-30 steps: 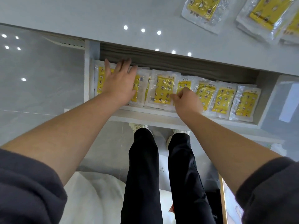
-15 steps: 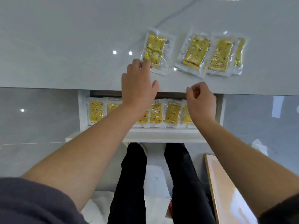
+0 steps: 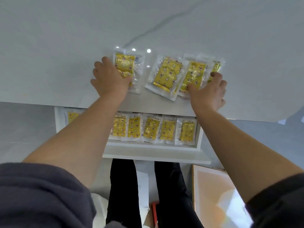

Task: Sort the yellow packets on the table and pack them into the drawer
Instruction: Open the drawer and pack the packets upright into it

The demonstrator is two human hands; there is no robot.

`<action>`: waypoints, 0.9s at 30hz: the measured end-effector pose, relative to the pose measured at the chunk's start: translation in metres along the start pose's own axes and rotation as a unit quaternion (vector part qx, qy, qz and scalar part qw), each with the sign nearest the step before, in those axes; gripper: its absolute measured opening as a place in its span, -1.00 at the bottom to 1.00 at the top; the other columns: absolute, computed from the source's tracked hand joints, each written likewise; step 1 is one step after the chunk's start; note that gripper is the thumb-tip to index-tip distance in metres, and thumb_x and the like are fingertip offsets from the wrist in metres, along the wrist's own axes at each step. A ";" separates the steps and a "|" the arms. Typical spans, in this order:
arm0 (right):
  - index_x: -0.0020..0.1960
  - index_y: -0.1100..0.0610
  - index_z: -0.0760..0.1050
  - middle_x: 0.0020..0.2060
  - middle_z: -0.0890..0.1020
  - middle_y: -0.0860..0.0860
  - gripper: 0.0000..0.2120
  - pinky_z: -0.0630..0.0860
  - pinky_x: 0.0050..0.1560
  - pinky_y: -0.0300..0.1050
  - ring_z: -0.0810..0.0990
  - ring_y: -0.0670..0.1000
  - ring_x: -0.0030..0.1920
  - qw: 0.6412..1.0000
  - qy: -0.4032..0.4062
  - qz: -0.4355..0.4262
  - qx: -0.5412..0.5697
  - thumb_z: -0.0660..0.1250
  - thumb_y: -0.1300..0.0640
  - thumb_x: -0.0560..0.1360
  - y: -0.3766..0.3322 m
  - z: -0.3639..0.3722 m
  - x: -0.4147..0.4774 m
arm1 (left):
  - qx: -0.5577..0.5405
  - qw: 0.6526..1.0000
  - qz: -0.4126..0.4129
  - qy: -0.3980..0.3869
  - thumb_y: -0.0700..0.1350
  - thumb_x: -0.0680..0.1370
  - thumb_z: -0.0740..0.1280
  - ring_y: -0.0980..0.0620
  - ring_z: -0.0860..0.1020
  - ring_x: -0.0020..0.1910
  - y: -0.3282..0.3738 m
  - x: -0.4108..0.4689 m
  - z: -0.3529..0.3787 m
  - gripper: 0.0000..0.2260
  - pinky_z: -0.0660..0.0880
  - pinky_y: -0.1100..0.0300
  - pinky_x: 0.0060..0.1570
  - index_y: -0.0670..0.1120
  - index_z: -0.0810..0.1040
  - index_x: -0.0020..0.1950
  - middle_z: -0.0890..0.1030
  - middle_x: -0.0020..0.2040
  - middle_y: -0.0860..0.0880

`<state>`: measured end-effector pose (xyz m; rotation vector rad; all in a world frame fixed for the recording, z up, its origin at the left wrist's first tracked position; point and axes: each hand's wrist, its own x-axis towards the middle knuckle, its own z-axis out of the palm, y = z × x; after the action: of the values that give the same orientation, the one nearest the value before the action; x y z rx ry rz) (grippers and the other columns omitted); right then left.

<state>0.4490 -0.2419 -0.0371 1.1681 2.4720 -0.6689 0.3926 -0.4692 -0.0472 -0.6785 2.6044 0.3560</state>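
So the left hand (image 3: pixel 110 78) was lying palm down on the left packet (image 3: pixel 127 65), fingers spread a bit, thumb sitting on the yellow part, covering that packet's near left corner. The right hand (image 3: pixel 207 89) was on the right packets (image 3: pixel 195 73), a couple of them overlapping each other: thumb down on the near end of one, forefinger stretched out to the far right one, the other fingers curled in. Honestly couldn't tell if it actually had a grip on them or was just touching.

Between the two hands sat the middle packet (image 3: pixel 166 74), tilted, its right edge tucked against the right-hand pile and clear of the left one. All of these were on the white table (image 3: pixel 65 46), near its front edge.

Right below that edge the drawer (image 3: pixel 154 150) was pulled open, with a row of packets (image 3: pixel 151 129) laid side by side in it, slightly overlapping, and one more showing at the far left past the forearm. Person had dark sleeves (image 3: pixel 41 195) pushed up and black trousers (image 3: pixel 121 186)
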 end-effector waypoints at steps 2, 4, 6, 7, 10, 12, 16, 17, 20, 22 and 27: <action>0.40 -0.02 0.22 0.30 0.38 -0.01 -0.34 0.26 0.27 0.08 0.39 0.06 0.31 1.000 -0.016 0.005 -0.004 0.44 -0.06 0.41 -0.003 -0.003 0.005 | -0.031 0.999 -0.018 -0.021 0.09 0.35 0.53 -0.12 0.47 0.22 0.006 -0.001 -0.002 -0.35 0.33 -0.08 0.17 -0.09 0.32 0.29 0.47 0.23 -0.07; 0.39 -0.02 0.21 0.26 0.44 -0.02 -0.34 0.25 0.25 0.06 0.47 0.07 0.24 0.999 -0.039 0.018 0.001 0.44 -0.04 0.40 -0.006 -0.005 0.009 | -0.058 0.996 -0.054 -0.048 0.06 0.37 0.51 -0.11 0.50 0.19 0.010 -0.001 -0.002 -0.45 0.32 -0.05 0.17 -0.08 0.38 0.24 0.53 0.18 -0.04; 0.36 -0.02 0.20 0.17 0.53 -0.03 -0.37 0.23 0.17 0.01 0.55 0.07 0.13 0.998 -0.056 0.029 0.015 0.44 -0.02 0.40 -0.008 -0.006 0.011 | -0.102 0.991 -0.068 -0.049 0.06 0.40 0.46 -0.09 0.55 0.05 0.010 -0.002 -0.004 -0.68 0.38 -0.01 0.13 -0.05 0.50 0.04 0.58 0.00 -0.02; 0.34 -0.01 0.20 0.12 0.57 -0.03 -0.38 0.21 0.14 -0.02 0.57 0.06 0.07 0.997 -0.061 0.031 0.024 0.44 0.00 0.40 -0.009 -0.007 0.011 | -0.150 0.986 -0.069 -0.038 0.07 0.40 0.42 -0.05 0.55 -0.12 0.009 -0.003 -0.006 -0.79 0.42 0.02 0.05 -0.02 0.51 -0.14 0.56 -0.16 0.01; 0.32 0.01 0.20 -0.02 0.59 -0.05 -0.40 0.24 0.21 -0.03 0.52 -0.02 -0.17 0.995 -0.068 0.047 0.052 0.44 0.05 0.41 -0.014 -0.010 0.010 | -0.277 0.961 -0.014 -0.018 0.12 0.39 0.35 0.03 0.40 -0.37 0.016 -0.013 -0.017 -0.70 0.40 0.13 -0.25 -0.11 0.49 -0.29 0.45 -0.36 0.01; 0.29 0.03 0.24 -0.10 0.54 -0.08 -0.45 0.34 0.27 0.05 0.51 -0.01 -0.17 0.993 -0.083 0.056 0.063 0.44 0.06 0.43 -0.015 -0.012 0.011 | -0.281 0.954 0.053 -0.092 0.04 0.45 0.39 0.10 0.37 -0.43 0.029 -0.025 -0.020 -0.72 0.31 0.23 -0.38 -0.11 0.47 -0.33 0.43 -0.40 0.02; 0.13 0.11 0.38 -0.11 0.49 -0.07 -0.68 0.51 0.02 0.00 0.49 0.04 -0.05 0.988 -0.124 0.054 0.081 0.40 0.03 0.48 -0.014 -0.011 0.012 | -0.177 0.966 0.125 -0.143 -0.01 0.44 0.45 0.11 0.36 -0.30 0.056 -0.037 0.004 -0.74 0.26 0.28 -0.33 -0.05 0.44 -0.33 0.40 -0.18 -0.01; 0.05 0.11 0.38 -0.17 0.45 -0.08 -0.74 0.49 -0.01 -0.01 0.47 0.04 -0.07 0.987 -0.122 0.047 0.088 0.38 0.02 0.49 -0.014 -0.010 0.013 | -0.165 0.970 0.117 -0.137 0.01 0.45 0.45 0.08 0.40 -0.20 0.062 -0.037 0.012 -0.81 0.31 0.28 -0.21 -0.07 0.53 -0.21 0.41 -0.04 -0.03; -0.04 0.08 0.36 -0.02 0.44 -0.06 -0.77 0.38 0.13 0.00 0.44 0.04 0.03 0.995 -0.085 0.016 0.058 0.35 -0.03 0.51 -0.011 -0.010 0.017 | -0.173 0.971 0.105 -0.129 0.04 0.47 0.41 0.01 0.48 -0.09 0.077 -0.037 0.028 -0.77 0.36 0.20 -0.12 -0.08 0.58 0.01 0.47 0.08 -0.04; 0.06 0.06 0.43 0.23 0.37 -0.02 -0.75 0.27 0.20 -0.03 0.39 0.04 0.21 0.999 -0.041 -0.004 0.002 0.36 -0.05 0.50 -0.008 -0.010 0.020 | -0.172 0.971 0.108 -0.126 0.06 0.47 0.39 -0.04 0.54 -0.10 0.083 -0.038 0.032 -0.81 0.39 0.16 -0.19 -0.04 0.56 -0.05 0.56 -0.03 -0.06; 0.25 0.07 0.45 0.51 0.15 0.01 -0.62 0.18 0.41 0.09 0.21 0.06 0.47 0.999 -0.045 0.010 -0.007 0.37 -0.06 0.50 -0.005 -0.015 0.023 | -0.149 0.980 0.099 -0.085 0.04 0.51 0.38 -0.03 0.58 -0.15 0.081 -0.042 0.030 -0.79 0.49 0.10 -0.19 -0.10 0.60 -0.06 0.61 -0.13 -0.03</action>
<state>0.4296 -0.2224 -0.0343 1.1307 2.3844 -0.6810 0.3945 -0.3736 -0.0427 -0.4573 2.4826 0.8408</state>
